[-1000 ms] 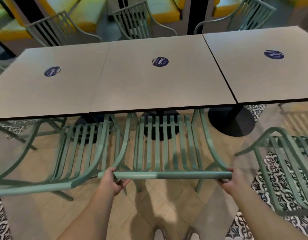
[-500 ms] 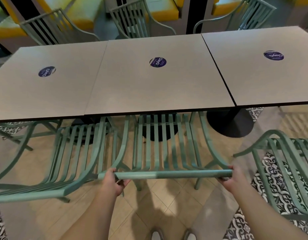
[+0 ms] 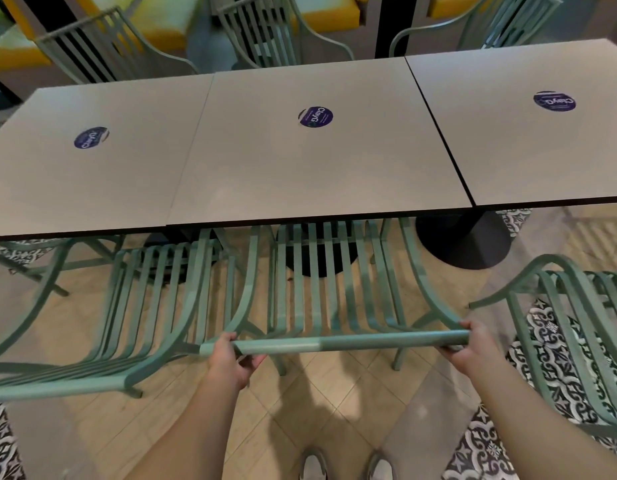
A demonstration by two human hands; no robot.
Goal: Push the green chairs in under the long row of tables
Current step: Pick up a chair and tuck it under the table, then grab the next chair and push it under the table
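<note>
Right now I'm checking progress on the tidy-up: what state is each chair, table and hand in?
Middle chair: seat partly under the tables, top rail gripped.
Left chair: seat partly under.
Right chair: standing clear of the tables.
Tables: butted in a row, tops bare except stickers.
Left hand: closed on the rail.
Right hand: closed on the rail.

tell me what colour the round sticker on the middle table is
Dark blue-purple with white lettering, clearest in the head view: round sticker on the middle grey table.

Three round dark-blue stickers sit on the desk tops. The middle sticker (image 3: 315, 116) reads "ClayG" sideways. The stickers left (image 3: 91, 137) and right (image 3: 554, 101) of it show similar, blurred lettering.
</note>
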